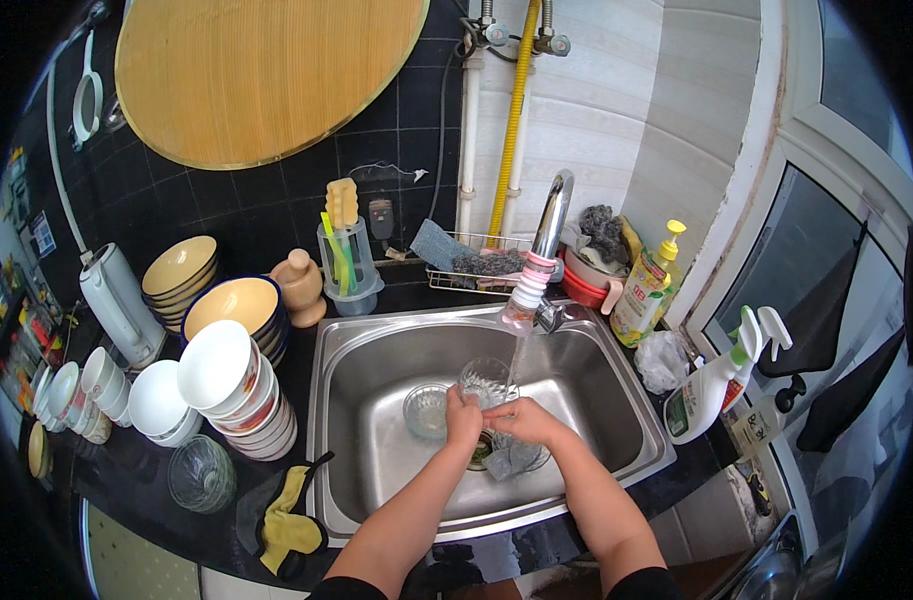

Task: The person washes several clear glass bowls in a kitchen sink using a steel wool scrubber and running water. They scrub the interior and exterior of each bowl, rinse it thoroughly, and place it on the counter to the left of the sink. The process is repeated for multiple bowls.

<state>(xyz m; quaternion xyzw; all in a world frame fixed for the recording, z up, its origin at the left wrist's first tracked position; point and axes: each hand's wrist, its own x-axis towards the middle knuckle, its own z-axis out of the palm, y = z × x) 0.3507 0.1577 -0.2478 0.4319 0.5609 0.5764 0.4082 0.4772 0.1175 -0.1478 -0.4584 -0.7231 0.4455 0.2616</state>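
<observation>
The left hand [464, 418] is closed on the near edge of a clear glass bowl [485, 377], which is held over the sink [367, 455] in the stream of water [518, 362] from the tap [554, 220]. The right hand [525, 420] is just beside it, its fingers bent and reaching toward the left hand; whether it grips anything, I cannot tell. Just below the right hand is a grey cloth [514, 460], partly hidden. A second glass bowl [426, 411] rests on the sink floor, left of the held one, and the drain [483, 451] shows partly under the hands.

On the dark surface [127, 480] left of the sink are a yellow and black glove [290, 528], a stack of glass bowls [202, 473] and tall stacks of white bowls [220, 370]. Behind them are blue-rimmed bowls [234, 308], yellow bowls [180, 266], a wooden mortar [299, 290] and a clear holder [363, 275] with a bright green handle in it. Behind the sink, a wire rack [469, 284] carries grey cloths, with a red basin [583, 289] just beside it.

On the right are a yellow soap bottle [644, 290], a crumpled plastic bag [663, 362] and a white spray bottle [699, 398]. A round wooden board [262, 75] is against the black tiles at upper left.
</observation>
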